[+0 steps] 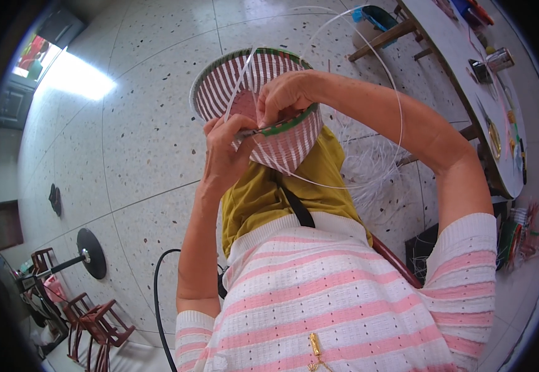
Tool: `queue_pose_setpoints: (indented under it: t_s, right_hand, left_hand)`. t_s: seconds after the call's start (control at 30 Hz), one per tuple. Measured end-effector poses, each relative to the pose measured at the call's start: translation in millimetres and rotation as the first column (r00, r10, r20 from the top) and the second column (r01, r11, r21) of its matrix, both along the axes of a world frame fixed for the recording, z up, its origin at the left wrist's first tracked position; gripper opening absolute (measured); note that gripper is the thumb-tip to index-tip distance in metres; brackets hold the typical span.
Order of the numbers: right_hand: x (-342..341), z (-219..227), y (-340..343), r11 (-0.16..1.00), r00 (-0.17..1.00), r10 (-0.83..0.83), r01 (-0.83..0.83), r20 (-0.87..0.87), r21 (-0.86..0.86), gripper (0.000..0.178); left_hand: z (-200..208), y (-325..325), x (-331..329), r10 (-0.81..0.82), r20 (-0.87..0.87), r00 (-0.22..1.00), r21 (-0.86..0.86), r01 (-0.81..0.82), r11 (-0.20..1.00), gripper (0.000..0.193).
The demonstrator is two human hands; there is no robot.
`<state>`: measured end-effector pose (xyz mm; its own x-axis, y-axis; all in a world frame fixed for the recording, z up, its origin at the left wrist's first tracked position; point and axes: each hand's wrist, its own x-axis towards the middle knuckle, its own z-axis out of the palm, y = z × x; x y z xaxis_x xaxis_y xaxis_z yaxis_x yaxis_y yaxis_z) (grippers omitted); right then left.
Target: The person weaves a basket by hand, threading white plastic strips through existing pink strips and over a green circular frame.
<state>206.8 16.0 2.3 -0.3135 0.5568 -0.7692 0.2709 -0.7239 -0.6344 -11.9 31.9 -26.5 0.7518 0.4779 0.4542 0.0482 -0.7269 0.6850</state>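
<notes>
Showing a red-and-white striped basket (293, 144) (edged in green along part of its rim) in front of the olive trousers (313, 162). Gripping the near rim with the left hand (226, 141), pressing thumb and fingers together on the edge. Reaching over the rim with the right hand (284, 98), bunching the fingertips at its inner side, close to the left hand; not being able to tell whether anything is lying between them. Trailing a long white strip (378, 53) in a wide loop across the right arm. Working near a loose tangle of strips (374, 170) on the speckled floor (145, 136), beside a table (452, 46) carrying small tools. Including, farther left, a round black base (94, 253) and wooden chairs (106, 323).
</notes>
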Motion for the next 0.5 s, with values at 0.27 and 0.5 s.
queue_pose_setpoints:
  t_s: [0.27, 0.5]
  right_hand:
    - [5, 6, -5, 0.980, 0.997, -0.017, 0.001, 0.074, 0.201, 0.015]
    - [-11, 21, -36, 0.738, 0.872, 0.059, -0.366, 0.486, 0.567, 0.019]
  left_hand:
    - [0, 2, 2, 0.007, -0.004, 1.000, -0.027, -0.007, 1.000, 0.022]
    - [-2, 4, 2, 0.005, 0.001, 1.000, -0.029, -0.005, 1.000, 0.020]
